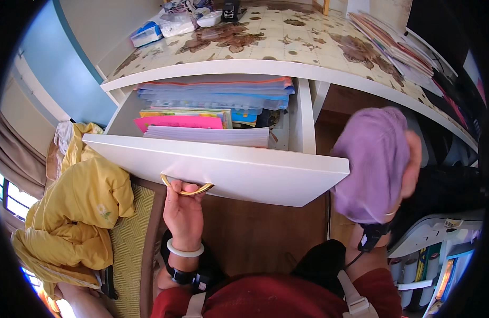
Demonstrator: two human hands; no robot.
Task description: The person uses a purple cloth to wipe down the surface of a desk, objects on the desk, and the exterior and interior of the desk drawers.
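Note:
A white drawer (223,164) stands pulled out from under the desk. My left hand (183,214) has its fingers hooked round the curved gold handle (194,192) on the drawer's front. In my right hand (411,164) is a bunched purple cloth (372,159), held up beside the drawer's right corner and slightly blurred. The cloth hides most of that hand's fingers. Inside the drawer are clear zip folders (212,94) at the back, a pink booklet (178,123) among other coloured ones, and a stack of white paper (207,135) at the front.
The desk top (287,42) has a flowered cover, with a pile of papers (395,45) at the right and plastic packs (147,34) at the left. Yellow clothing (80,201) lies on the left, near a person's bare limb (80,299). A white shelf unit (435,233) stands at the lower right.

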